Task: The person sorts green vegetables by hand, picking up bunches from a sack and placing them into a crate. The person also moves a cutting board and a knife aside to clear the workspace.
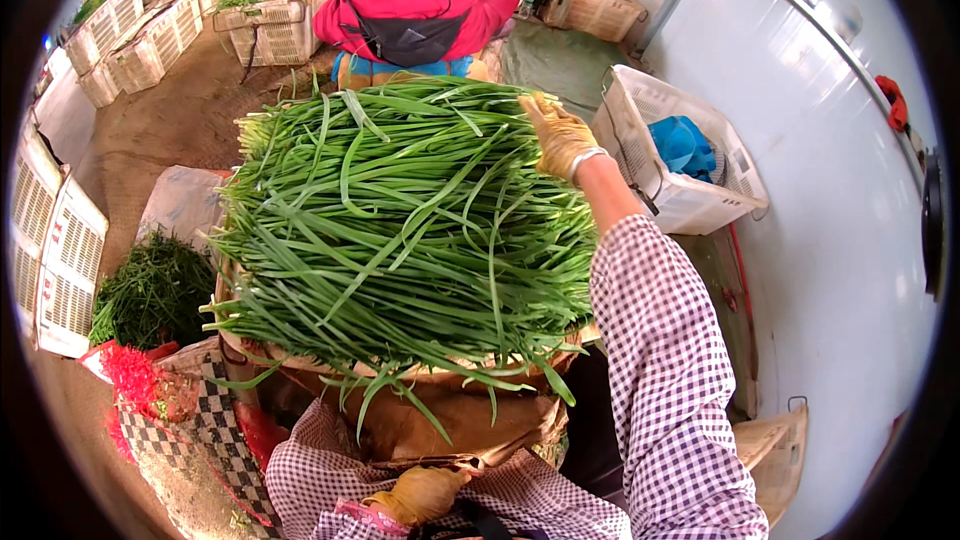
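A large heap of green Chinese chives (405, 217) lies in front of me, stems pointing left and right, with loose leaves drooping over the near edge. My right hand (561, 136), in a yellow glove, rests against the far right end of the heap. Its fingers are extended over the cut ends and hold no visible bunch. Low in the view, my left hand (420, 495), also gloved, is over my lap with curled fingers. It sits by the edge of a brown sheet (450, 420) below the heap; whether it grips that edge is unclear.
Another person in red (420, 0) sits just beyond the heap. A white plastic crate (690, 202) with a blue item stands right, beside a pale wall (825, 225). Left are darker greens (161, 289), red twine (131, 375) and upright crates (71, 270). A greens-filled crate (274, 41) stands farther back.
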The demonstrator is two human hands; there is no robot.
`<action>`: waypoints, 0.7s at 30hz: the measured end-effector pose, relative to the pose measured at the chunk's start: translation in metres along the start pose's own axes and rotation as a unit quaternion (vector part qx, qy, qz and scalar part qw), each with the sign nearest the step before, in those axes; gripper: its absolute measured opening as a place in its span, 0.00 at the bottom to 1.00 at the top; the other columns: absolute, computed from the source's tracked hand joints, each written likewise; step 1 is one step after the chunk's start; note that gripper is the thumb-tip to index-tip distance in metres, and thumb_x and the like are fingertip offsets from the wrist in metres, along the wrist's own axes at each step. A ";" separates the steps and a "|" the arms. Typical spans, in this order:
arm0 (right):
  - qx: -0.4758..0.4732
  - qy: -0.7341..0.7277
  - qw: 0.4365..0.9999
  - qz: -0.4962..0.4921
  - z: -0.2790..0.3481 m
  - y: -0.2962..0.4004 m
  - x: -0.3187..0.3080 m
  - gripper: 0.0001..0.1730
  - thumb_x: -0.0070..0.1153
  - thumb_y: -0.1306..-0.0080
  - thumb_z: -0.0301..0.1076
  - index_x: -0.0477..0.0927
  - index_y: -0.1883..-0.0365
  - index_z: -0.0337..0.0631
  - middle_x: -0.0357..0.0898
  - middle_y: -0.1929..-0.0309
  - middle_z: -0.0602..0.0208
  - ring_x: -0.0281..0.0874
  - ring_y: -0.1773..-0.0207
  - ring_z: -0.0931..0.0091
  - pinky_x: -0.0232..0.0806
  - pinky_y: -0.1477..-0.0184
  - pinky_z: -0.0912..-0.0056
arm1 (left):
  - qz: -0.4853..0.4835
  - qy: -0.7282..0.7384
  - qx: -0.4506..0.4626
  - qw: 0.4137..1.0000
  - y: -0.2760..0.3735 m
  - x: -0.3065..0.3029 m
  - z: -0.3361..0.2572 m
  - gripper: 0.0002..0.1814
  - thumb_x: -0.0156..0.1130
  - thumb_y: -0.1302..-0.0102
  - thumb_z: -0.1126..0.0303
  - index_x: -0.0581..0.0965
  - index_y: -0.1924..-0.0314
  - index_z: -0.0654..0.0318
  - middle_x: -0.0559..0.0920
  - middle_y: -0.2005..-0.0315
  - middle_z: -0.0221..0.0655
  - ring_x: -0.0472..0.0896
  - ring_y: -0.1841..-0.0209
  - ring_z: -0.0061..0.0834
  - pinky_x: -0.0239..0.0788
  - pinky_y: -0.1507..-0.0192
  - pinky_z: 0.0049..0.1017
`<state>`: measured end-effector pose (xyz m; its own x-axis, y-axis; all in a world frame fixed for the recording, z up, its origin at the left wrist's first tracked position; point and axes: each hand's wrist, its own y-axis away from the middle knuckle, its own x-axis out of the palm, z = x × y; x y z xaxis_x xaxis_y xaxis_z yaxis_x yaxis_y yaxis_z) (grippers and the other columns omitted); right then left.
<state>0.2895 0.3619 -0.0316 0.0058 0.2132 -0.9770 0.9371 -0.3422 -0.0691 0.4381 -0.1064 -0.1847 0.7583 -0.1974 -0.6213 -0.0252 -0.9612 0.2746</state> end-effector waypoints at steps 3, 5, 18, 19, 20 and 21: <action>0.023 0.044 0.994 0.096 0.014 -0.019 0.001 0.59 0.69 0.54 0.38 0.45 0.29 0.49 0.53 0.29 0.56 0.51 0.27 0.63 0.50 0.30 0.63 | 0.007 -0.049 -0.003 0.999 -0.009 -0.019 -0.009 0.17 0.41 0.29 0.60 0.77 0.54 0.58 0.82 0.74 0.40 0.81 0.74 0.40 0.72 0.74 0.37; 0.043 0.087 0.993 0.066 0.024 -0.016 0.004 0.51 0.67 0.53 0.42 0.56 0.32 0.50 0.66 0.37 0.58 0.60 0.32 0.64 0.53 0.33 0.63 | -0.004 -0.050 0.000 0.999 -0.012 -0.021 -0.008 0.17 0.42 0.29 0.60 0.77 0.54 0.58 0.81 0.75 0.39 0.81 0.75 0.39 0.72 0.75 0.36; -0.015 0.020 1.000 0.003 0.021 0.035 -0.012 0.09 0.52 0.48 0.33 0.81 0.71 0.42 0.82 0.68 0.53 0.80 0.59 0.63 0.61 0.47 0.58 | -0.015 0.345 0.047 0.937 -0.009 -0.047 -0.029 0.18 0.54 0.34 0.74 0.73 0.43 0.59 0.79 0.51 0.38 0.77 0.48 0.32 0.65 0.43 0.27; -0.030 0.013 0.999 0.007 0.020 0.040 -0.021 0.09 0.53 0.49 0.32 0.82 0.72 0.40 0.82 0.69 0.52 0.81 0.62 0.63 0.66 0.53 0.58 | -0.047 0.362 0.094 0.926 -0.009 -0.049 -0.031 0.18 0.54 0.33 0.74 0.72 0.43 0.62 0.78 0.50 0.38 0.77 0.47 0.31 0.64 0.42 0.27; -0.044 0.007 0.999 0.011 0.019 0.046 -0.030 0.09 0.54 0.49 0.32 0.82 0.74 0.39 0.81 0.71 0.50 0.82 0.65 0.62 0.70 0.59 0.59 | -0.078 0.377 0.141 0.912 -0.010 -0.049 -0.031 0.18 0.55 0.33 0.74 0.72 0.43 0.64 0.78 0.49 0.38 0.76 0.46 0.30 0.63 0.41 0.27; -0.080 0.023 0.996 0.021 0.025 0.054 -0.049 0.10 0.55 0.51 0.34 0.82 0.74 0.38 0.81 0.73 0.49 0.82 0.67 0.62 0.70 0.60 0.59 | -0.070 0.416 0.145 0.895 -0.009 -0.053 -0.033 0.18 0.55 0.33 0.75 0.72 0.43 0.66 0.78 0.49 0.38 0.76 0.46 0.30 0.63 0.40 0.29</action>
<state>0.3313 0.3100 0.0070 0.0583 0.2451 -0.9677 0.9791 -0.2030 0.0076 0.4197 -0.0810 -0.1299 0.9869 0.0248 0.1595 0.0318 -0.9987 -0.0411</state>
